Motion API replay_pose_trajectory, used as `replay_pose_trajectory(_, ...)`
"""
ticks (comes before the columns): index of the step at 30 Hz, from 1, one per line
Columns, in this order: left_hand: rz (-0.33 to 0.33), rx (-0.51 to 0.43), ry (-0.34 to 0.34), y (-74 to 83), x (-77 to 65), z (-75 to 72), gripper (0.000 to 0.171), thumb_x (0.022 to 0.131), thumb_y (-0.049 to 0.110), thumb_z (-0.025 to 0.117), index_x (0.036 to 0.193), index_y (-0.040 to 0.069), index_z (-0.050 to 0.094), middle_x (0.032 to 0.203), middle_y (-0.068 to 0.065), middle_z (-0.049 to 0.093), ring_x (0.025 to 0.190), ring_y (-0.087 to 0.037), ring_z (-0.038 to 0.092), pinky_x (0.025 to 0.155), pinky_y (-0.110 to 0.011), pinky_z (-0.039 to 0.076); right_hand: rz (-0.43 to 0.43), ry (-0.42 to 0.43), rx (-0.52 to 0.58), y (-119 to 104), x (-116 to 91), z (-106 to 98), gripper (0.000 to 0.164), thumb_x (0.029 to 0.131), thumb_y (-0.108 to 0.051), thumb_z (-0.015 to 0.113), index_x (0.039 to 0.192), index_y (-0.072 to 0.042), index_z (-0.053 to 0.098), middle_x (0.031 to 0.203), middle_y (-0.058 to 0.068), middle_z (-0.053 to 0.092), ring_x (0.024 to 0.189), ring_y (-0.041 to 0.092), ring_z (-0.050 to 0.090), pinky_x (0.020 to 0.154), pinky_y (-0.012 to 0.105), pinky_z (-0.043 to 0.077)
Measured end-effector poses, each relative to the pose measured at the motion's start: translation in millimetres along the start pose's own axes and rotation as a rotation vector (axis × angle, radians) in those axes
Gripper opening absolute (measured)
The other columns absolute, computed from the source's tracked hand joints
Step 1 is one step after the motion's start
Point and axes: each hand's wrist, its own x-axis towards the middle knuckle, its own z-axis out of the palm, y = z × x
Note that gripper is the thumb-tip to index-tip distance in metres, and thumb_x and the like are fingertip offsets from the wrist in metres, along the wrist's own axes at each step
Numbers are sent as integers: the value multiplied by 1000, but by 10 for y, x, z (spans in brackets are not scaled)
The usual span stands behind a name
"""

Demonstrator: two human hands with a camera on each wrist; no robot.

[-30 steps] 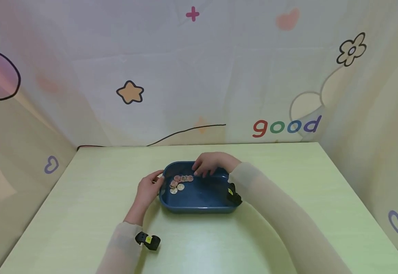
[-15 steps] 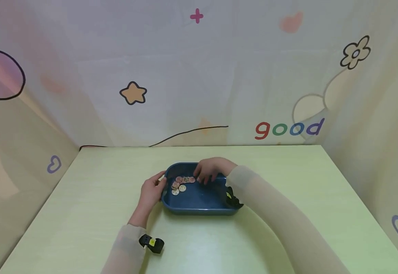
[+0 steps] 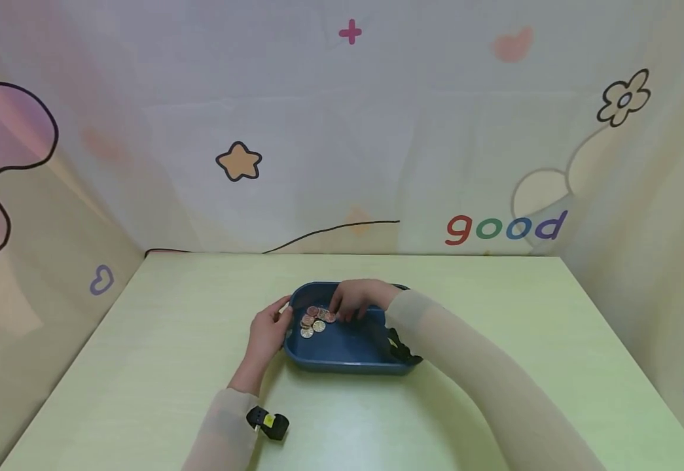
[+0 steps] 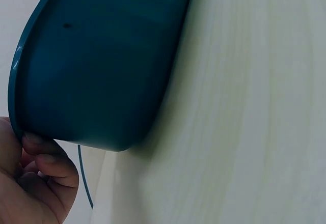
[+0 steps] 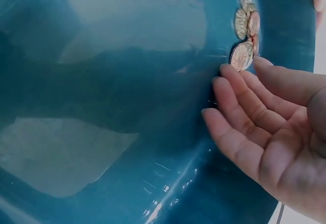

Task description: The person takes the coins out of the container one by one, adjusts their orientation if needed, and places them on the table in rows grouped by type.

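A blue rectangular tray [image 3: 350, 367] holds a small cluster of gold and copper-coloured coins [image 3: 319, 326] toward its left end. My left hand [image 3: 265, 332] grips the tray's left rim, thumb on top and fingers curled beneath, as the left wrist view shows. Reaching in over the back rim, my right hand [image 3: 358, 298] has its fingers bent loosely down to the tray's floor. In the right wrist view, its thumb and fingertips are right at the edge of the nearest coin [image 5: 241, 56]. Several coins overlap one another beside it.
The tray stands on a pale green-yellow table [image 3: 171, 340]. Behind it hangs a printed cloth backdrop [image 3: 318, 131], with cloth on both sides too. A black wrist camera [image 3: 268, 422] sits on the left sleeve, and another [image 3: 402, 350] overlaps the tray's right end.
My right hand has come down and forward toward me, its fingertips now at the nearest coin, which has shifted slightly. The left hand keeps its grip. The whole head view has shifted a little.
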Motion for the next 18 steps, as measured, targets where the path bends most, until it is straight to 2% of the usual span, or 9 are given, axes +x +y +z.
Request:
replay_pose_trajectory(5,15,17,24,-5,-11,5,39,103,14,56,139,2,62,68,-1,51,50,-9,43,50,-22,38,-41,72,-23,-41,3,65,25,99,-16,66,120,-5,75,115,12,75,96,20,72,86,34,60)
replay_pose_trajectory(9,42,28,34,1,-12,-4,38,102,13,56,137,0,63,67,1,49,55,-10,43,53,-23,37,-64,133,-71,-79,6,104,19,97,-18,70,108,-4,77,101,10,75,80,15,67,77,31,59)
replay_pose_trajectory(14,49,36,40,-2,-4,-8,38,103,13,56,137,0,63,68,-1,50,57,-11,43,54,-24,37,-77,175,-130,-104,28,147,12,94,-16,74,93,-4,77,82,4,69,69,11,59,61,23,49)
replay_pose_trajectory(18,39,34,39,-7,5,1,38,103,13,56,138,0,62,70,-2,51,60,-12,44,55,-24,38,-79,178,-164,-107,55,168,12,93,-15,75,87,-5,75,77,1,66,65,9,56,57,21,44)
